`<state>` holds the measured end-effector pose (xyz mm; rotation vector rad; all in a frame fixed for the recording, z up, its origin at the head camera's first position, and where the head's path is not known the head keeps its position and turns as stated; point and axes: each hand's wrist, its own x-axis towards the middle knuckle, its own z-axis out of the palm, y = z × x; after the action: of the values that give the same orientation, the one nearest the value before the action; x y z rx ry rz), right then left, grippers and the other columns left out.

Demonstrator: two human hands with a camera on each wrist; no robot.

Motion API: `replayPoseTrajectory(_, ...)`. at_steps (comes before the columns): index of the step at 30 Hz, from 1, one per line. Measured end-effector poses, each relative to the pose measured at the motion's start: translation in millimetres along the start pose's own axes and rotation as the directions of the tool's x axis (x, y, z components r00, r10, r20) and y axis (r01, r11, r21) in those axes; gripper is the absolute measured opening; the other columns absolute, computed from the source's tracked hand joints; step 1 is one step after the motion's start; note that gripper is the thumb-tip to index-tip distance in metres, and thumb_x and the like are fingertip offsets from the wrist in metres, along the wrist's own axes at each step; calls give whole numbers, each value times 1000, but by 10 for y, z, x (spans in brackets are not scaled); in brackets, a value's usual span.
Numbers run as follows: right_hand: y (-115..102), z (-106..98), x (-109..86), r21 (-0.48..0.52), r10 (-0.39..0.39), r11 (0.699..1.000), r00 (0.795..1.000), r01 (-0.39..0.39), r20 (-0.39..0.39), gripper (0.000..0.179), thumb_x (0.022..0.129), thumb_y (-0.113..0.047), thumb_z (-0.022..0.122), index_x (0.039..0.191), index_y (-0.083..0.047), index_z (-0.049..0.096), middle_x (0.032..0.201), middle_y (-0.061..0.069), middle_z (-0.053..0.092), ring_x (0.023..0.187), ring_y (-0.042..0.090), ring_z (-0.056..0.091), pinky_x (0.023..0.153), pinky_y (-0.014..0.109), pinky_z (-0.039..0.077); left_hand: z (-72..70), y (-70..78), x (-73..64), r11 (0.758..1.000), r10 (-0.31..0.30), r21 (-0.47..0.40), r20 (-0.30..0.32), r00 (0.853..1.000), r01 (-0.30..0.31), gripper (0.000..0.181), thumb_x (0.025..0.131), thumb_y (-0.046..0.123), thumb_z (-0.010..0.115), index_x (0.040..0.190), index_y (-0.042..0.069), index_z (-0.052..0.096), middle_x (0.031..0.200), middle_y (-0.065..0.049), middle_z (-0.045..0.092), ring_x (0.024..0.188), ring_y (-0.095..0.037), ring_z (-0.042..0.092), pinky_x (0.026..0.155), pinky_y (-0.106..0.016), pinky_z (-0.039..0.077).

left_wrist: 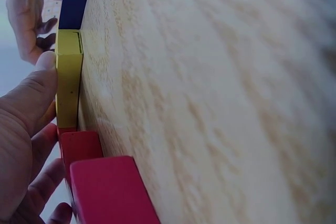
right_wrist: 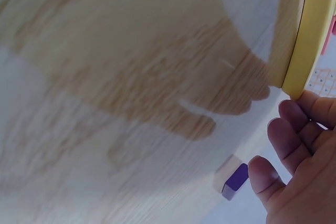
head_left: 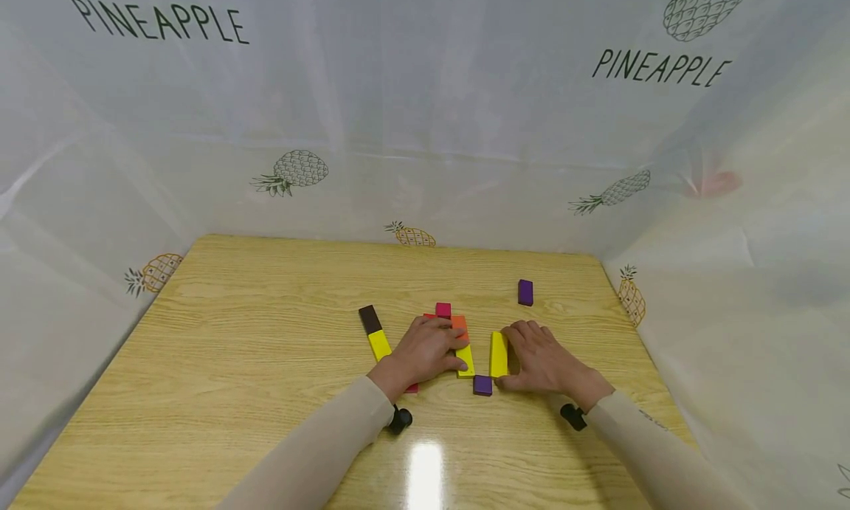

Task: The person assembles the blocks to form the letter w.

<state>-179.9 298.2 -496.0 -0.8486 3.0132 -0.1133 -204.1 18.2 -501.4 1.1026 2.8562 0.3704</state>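
My right hand (head_left: pixel 544 364) pinches a yellow block (head_left: pixel 499 353) lengthwise, thumb at its near end and fingers at its far end. Just left of that block's near end lies a purple block (head_left: pixel 482 385). Over a group of colored blocks rests my left hand (head_left: pixel 425 350), its fingers on an orange block (head_left: pixel 460 324) and its thumb touching a second yellow block (head_left: pixel 466 364). A crimson block (head_left: pixel 443 308) shows beyond the fingers. In the left wrist view, a red block (left_wrist: pixel 81 145) and a pink block (left_wrist: pixel 113 190) sit nearer the camera; the hand hides part of the group.
Left of my left hand, a dark brown block (head_left: pixel 370 319) and another yellow block (head_left: pixel 378 344) form a slanted line. A separate purple block (head_left: pixel 525 292) lies farther back on the right. A pineapple-print curtain (head_left: pixel 425 126) surrounds the wooden table (head_left: pixel 232 362).
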Motion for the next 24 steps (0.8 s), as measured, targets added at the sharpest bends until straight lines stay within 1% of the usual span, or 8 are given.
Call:
replayPoseTrajectory(6, -12, 0, 1, 7, -3, 1000, 1000, 3, -4, 88, 82, -63, 77, 140, 0, 56, 137, 16, 57, 122, 33, 54, 101, 56, 46, -24, 16, -14, 1000, 2, -18, -1, 1000, -2, 52, 99, 53, 67, 145, 30, 66, 155, 10, 58, 149, -19, 47, 119, -49, 35)
replayPoseTrajectory(12, -23, -7, 1, 7, -3, 1000, 1000, 3, -1, 87, 82, -62, 78, 141, 0, 56, 137, 16, 57, 123, 34, 54, 102, 57, 46, -25, 14, -15, 1000, 9, 1, -3, 1000, -8, 51, 100, 54, 66, 145, 31, 66, 155, 11, 58, 148, -19, 47, 119, -49, 35)
replayPoseTrajectory(18, -27, -11, -1, 12, 1, 1000, 1000, -1, 5, 88, 83, -61, 78, 142, 0, 55, 139, 16, 56, 123, 33, 54, 102, 57, 46, -20, 10, -15, 1000, 13, -3, -3, 1000, -13, 51, 99, 54, 66, 145, 31, 67, 154, 10, 58, 149, -20, 47, 117, -51, 36)
replayPoseTrajectory(24, -7, -34, -7, 42, 10, 999, 1000, -11, 26, 90, 84, -62, 76, 146, -1, 53, 142, 17, 55, 129, 36, 53, 107, 61, 44, -16, 8, -18, 1000, 14, 7, -9, 1000, -14, 51, 99, 55, 67, 145, 32, 67, 154, 11, 59, 148, -19, 48, 117, -50, 37)
